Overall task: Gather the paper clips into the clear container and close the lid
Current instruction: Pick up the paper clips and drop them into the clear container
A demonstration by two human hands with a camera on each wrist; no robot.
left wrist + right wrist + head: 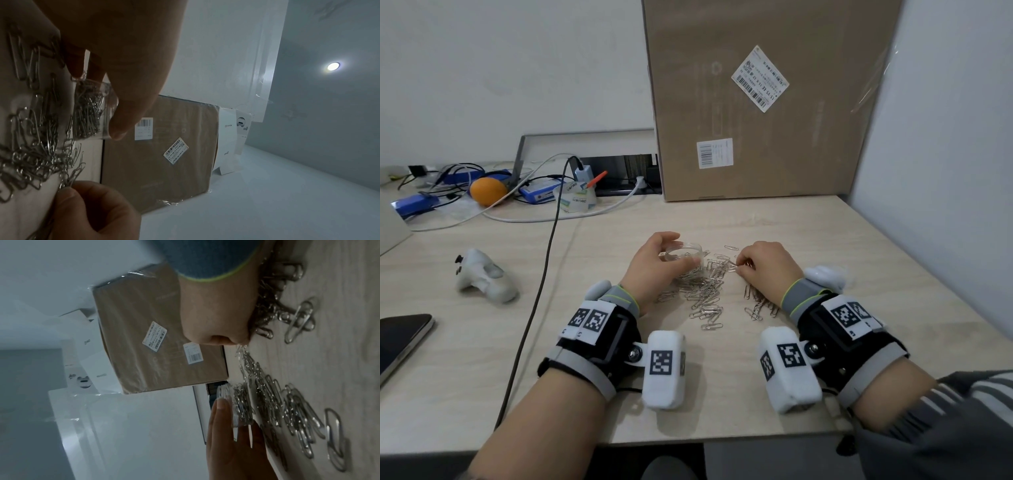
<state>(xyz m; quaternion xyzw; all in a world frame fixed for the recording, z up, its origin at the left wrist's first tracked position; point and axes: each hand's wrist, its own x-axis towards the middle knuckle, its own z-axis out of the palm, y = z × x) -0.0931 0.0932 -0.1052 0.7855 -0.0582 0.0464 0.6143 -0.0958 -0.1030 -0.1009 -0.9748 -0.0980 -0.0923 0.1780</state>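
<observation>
**Left hand on the clear container, right hand pinching paper clips**

Clear container: small, round, transparent, standing upright on the light wooden table with the open mouth up, near the table's middle. No long axis to tell; low and wide. Lid not seen in any view. Already some clips inside, visible through the wall in the left wrist view.

Left hand: curled around the container, thumb on one side of the wall, fingertips at the rim on the other side.

Right hand: just to the right of the container, fingers bent, thumb and fingertips pressed together on a few paper clips at the edge of the pile.

Paper clips: silver wire, thin, oblong, spread flat in a loose pile between both hands and towards the near edge, long axes in all directions; a second small group beside the right wrist.

Head view: whole layout, plus a cardboard box upright at the back and a white controller at the left. Right wrist view: clips close up, the left fingers on the container; the pinch itself mostly hidden there.
</observation>
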